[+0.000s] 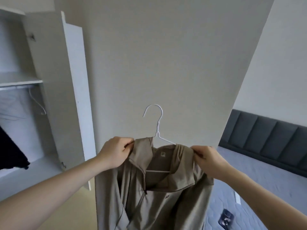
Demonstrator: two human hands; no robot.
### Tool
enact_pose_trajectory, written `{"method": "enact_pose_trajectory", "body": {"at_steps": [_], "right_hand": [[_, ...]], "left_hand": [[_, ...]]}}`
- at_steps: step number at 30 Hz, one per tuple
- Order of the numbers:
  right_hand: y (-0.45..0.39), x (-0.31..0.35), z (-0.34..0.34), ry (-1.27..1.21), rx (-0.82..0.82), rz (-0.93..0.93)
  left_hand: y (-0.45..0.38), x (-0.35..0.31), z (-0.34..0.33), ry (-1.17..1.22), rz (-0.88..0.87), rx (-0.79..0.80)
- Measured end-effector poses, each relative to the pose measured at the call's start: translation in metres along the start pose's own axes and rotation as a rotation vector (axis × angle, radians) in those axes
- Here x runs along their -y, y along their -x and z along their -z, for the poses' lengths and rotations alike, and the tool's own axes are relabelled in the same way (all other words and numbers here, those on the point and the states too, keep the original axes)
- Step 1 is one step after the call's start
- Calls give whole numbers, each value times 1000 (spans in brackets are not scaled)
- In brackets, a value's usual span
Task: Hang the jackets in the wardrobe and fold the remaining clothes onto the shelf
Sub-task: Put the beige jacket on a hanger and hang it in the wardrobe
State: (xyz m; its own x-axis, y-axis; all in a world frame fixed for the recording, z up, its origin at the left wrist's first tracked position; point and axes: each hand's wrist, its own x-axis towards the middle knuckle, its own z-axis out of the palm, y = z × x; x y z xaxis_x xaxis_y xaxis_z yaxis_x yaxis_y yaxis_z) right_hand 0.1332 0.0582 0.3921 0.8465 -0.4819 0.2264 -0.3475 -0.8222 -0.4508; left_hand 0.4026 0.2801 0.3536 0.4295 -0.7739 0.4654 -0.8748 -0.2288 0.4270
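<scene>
fingers (128, 145) pinch jacket (159, 188) shoulders | 2 hands | hanger (157, 130) inside

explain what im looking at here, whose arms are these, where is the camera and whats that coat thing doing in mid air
There is no machine here. The single picture comes from a wide-angle camera worn on a person's head, looking forward and down, so the two bare arms reaching in are the wearer's own.

The left hand and the right hand each pinch a shoulder of a beige zip jacket, holding it up in front of a wall. A white hanger sits inside the jacket's neck, its hook free above the collar.

On the left stands an open wardrobe with a rail under a shelf; an empty hanger and a dark garment hang there. On the right is a bed with a grey padded headboard.
</scene>
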Motion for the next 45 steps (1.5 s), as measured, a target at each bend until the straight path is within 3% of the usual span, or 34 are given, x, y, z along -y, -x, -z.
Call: {"method": "enact_pose_trajectory", "body": {"at_steps": [10, 19, 21, 25, 30, 37, 45], "right_hand": [[-93, 91, -89, -273, 370, 335], [-164, 209, -201, -565, 442, 367], [-183, 234, -229, -659, 431, 336], [-225, 286, -283, -828, 444, 256], [-271, 353, -342, -999, 477, 206], [-338, 420, -399, -1102, 468, 169], [-459, 463, -469, -1150, 405, 152]], "left_hand": [[38, 42, 40, -125, 190, 133], [68, 120, 111, -598, 181, -11], [76, 147, 132, -557, 254, -45], [88, 203, 166, -251, 438, -51], [90, 276, 191, -307, 481, 37], [84, 373, 234, -483, 474, -27], [66, 518, 282, -186, 720, -189]]}}
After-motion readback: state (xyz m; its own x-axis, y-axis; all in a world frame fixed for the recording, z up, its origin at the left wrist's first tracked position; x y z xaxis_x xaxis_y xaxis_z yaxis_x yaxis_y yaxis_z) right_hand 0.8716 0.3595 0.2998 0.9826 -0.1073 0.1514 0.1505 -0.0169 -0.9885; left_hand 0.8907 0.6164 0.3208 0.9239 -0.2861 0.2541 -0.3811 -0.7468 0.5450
